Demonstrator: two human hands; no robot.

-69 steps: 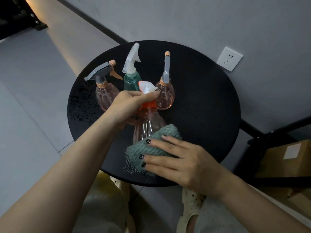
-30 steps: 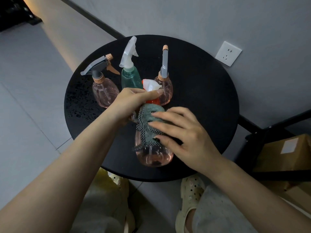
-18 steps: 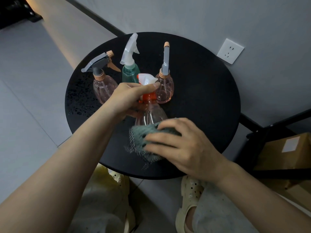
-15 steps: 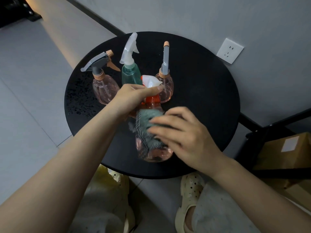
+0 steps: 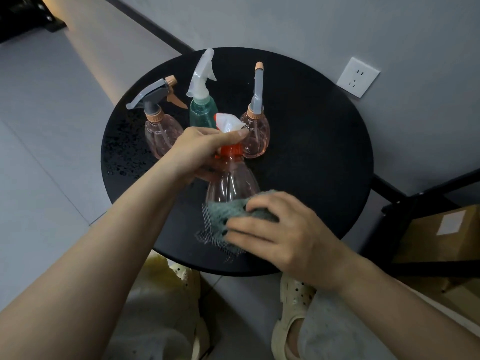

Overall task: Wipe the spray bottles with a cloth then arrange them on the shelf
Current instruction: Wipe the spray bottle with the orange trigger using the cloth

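Left hand wrapped around the neck of a clear pink spray bottle, just below its orange collar, thumb stretched across the base of the white trigger head. Bottle held tilted above the near part of a round black table, head toward the wall, base toward the body.

Right hand closed on a grey-green cloth, fingers curled over the top of it and pressing it against the lower end of the held bottle. Netted edge of the cloth hanging loose beneath the fingers, over the table's near rim. Bottom of the bottle hidden by cloth and hand.

3 more spray bottles standing upright on the far half of the table, close together in a row:
- a pink ribbed bottle with a grey trigger head and peach nozzle, at the left;
- a green bottle with a translucent white trigger head, in the middle, partly behind the left hand;
- a round pink bottle with a tall grey sprayer and peach tip, at the right, just beside the held bottle's collar.

Scattered droplets glinting on the table's left side. White wall socket beyond the table at the right. Black shelf frame at the far right, with a cardboard box on it. 2 pale perforated shoes below the table edge.
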